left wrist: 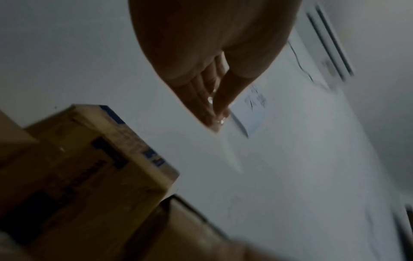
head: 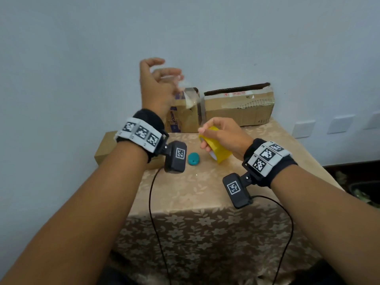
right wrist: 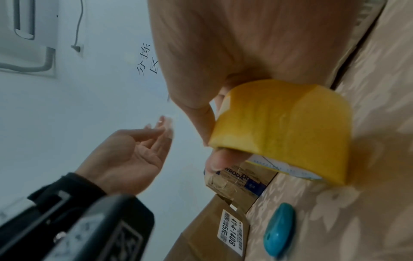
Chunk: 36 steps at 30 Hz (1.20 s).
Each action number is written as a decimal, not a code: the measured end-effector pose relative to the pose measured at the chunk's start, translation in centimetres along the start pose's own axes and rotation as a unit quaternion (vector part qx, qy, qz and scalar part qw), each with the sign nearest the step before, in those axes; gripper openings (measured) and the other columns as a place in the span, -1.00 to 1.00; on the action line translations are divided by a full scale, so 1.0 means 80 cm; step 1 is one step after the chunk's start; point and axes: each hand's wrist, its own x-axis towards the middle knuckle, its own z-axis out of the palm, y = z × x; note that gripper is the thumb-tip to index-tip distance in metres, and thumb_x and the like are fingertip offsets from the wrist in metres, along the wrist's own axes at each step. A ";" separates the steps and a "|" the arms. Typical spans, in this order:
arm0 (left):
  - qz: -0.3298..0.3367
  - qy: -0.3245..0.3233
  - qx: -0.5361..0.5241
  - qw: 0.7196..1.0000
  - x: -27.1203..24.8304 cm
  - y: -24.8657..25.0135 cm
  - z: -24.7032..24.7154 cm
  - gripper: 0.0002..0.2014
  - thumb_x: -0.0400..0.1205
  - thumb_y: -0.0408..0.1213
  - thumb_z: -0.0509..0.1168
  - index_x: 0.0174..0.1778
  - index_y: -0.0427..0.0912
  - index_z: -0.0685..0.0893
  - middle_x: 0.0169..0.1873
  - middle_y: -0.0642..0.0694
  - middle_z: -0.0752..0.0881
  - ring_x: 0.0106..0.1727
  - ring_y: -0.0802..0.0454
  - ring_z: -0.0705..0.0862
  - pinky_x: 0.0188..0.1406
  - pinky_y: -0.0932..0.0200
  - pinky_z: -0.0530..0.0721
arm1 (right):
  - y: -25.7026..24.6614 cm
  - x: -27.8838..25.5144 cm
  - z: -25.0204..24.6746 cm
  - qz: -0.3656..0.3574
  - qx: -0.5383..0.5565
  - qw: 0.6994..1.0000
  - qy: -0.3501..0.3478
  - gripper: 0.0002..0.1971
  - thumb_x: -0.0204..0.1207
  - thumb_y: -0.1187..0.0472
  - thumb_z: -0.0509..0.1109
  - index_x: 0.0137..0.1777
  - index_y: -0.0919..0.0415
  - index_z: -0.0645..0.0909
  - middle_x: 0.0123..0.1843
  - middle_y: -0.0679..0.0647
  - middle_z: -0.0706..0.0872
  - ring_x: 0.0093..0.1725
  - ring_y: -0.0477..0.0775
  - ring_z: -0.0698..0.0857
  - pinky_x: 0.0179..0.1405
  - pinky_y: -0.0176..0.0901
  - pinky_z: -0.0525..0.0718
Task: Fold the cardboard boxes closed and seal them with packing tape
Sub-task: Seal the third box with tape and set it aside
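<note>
My left hand (head: pixel 172 72) is raised in front of the wall and pinches the end of a clear tape strip (head: pixel 191 97) between thumb and fingertips (left wrist: pixel 215 107). The strip hangs down toward the yellow tape roll (head: pixel 218 155). My right hand (head: pixel 203 138) grips that roll (right wrist: pixel 286 127) just above the table, fingers over its top and thumb under its rim. A small cardboard box (head: pixel 185 120) with blue print stands behind the hands. Beside it on the right lies a longer box (head: pixel 240 112) with its top flap slightly open.
A flat cardboard box (head: pixel 106 149) with a white label (right wrist: pixel 230 231) lies at the table's left edge under my left wrist. A teal cutter (head: pixel 193 159) sits between my hands on the floral tablecloth (head: pixel 195 192). The wall stands close behind the boxes.
</note>
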 end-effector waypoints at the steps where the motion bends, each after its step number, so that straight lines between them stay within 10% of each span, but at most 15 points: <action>1: -0.010 -0.035 0.048 0.998 -0.006 -0.010 0.002 -0.51 0.57 -0.70 0.32 0.27 -0.12 0.40 0.05 -0.19 0.82 0.05 -0.03 0.84 -0.01 -0.13 0.84 | 0.001 0.000 0.000 -0.001 0.016 1.000 0.008 -0.88 0.70 0.24 0.44 0.04 0.28 0.58 -0.25 0.30 0.81 -0.37 0.17 0.74 -0.29 -0.06 0.78; 12: -0.096 -0.237 0.197 0.947 -0.020 -0.042 0.010 -0.55 0.64 -0.32 0.49 0.34 0.00 0.43 0.15 -0.18 0.77 0.22 -0.06 0.76 0.33 -0.23 0.71 | -0.004 0.002 -0.001 0.022 0.106 0.994 0.024 -0.66 0.61 0.56 0.38 0.27 0.22 0.51 -0.04 0.36 0.82 -0.29 0.16 0.84 -0.41 -0.16 0.75; 26: 0.012 -0.224 0.218 0.950 -0.036 -0.047 0.012 -0.51 0.44 -0.49 0.61 0.17 -0.14 0.56 -0.17 -0.15 0.83 -0.19 0.14 0.82 -0.08 0.20 0.79 | -0.003 0.003 0.002 -0.009 0.100 0.995 0.015 -0.63 0.57 0.58 0.42 0.29 0.26 0.52 0.07 0.37 0.82 -0.23 0.16 0.85 -0.31 -0.11 0.79; 36: 0.095 -0.237 0.337 0.906 -0.043 -0.053 0.018 -0.63 0.48 -0.36 0.51 0.08 0.05 0.54 -0.32 0.06 0.77 -0.27 0.17 0.76 -0.15 -0.12 0.80 | 0.006 0.011 0.001 0.034 0.045 0.998 0.005 -0.59 0.66 0.46 0.40 0.45 0.24 0.43 -0.02 0.29 0.84 -0.20 0.07 0.84 -0.29 -0.17 0.78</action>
